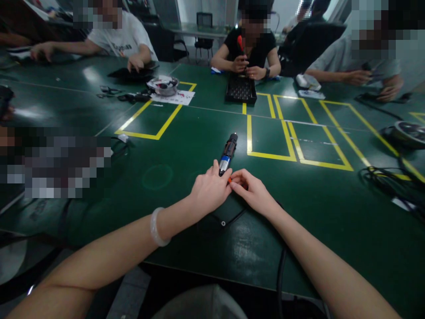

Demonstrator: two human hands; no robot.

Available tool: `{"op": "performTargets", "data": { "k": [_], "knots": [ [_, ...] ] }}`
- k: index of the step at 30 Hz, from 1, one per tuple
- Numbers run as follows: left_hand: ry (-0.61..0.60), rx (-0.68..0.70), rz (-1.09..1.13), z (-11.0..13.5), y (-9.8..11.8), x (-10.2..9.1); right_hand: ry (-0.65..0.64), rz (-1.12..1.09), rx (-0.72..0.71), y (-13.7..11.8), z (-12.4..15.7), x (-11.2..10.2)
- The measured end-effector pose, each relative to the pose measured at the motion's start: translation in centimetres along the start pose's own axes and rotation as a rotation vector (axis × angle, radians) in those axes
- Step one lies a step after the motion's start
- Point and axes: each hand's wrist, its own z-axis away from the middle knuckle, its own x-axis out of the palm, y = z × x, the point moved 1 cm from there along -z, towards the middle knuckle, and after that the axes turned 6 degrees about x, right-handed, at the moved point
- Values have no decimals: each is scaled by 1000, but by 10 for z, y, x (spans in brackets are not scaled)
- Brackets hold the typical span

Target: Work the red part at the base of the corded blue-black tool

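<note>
A black and blue electric screwdriver (227,153) lies on the green table (186,146), its tip pointing away from me. My left hand (210,191) is closed around its near end, a pale bracelet on that wrist. My right hand (250,189) sits just to the right, fingers pinched on a small orange part (229,180) at the tool's base. A black cable (229,220) runs from under my hands toward me.
Yellow tape rectangles (265,155) mark the table. A black parts tray (241,90) and a metal bowl (163,84) stand farther off. Several other people sit around the table's far side. Cables (388,181) and a fan (410,132) lie at the right edge.
</note>
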Motion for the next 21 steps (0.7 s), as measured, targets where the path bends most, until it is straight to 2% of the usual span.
{"op": "performTargets", "data": {
  "k": [4, 9, 13, 21],
  "knots": [
    [-31, 63, 60, 3, 4, -2, 5, -47, 17, 6, -1, -2],
    [-51, 114, 294, 8, -17, -1, -47, -98, 5, 6, 0, -8],
    [-4, 122, 461, 9, -27, 0, -56, -60, 11, 0, 1, -12],
    [61, 150, 515, 9, -25, 2, -92, -103, 5, -4, 2, -13]
  ]
}}
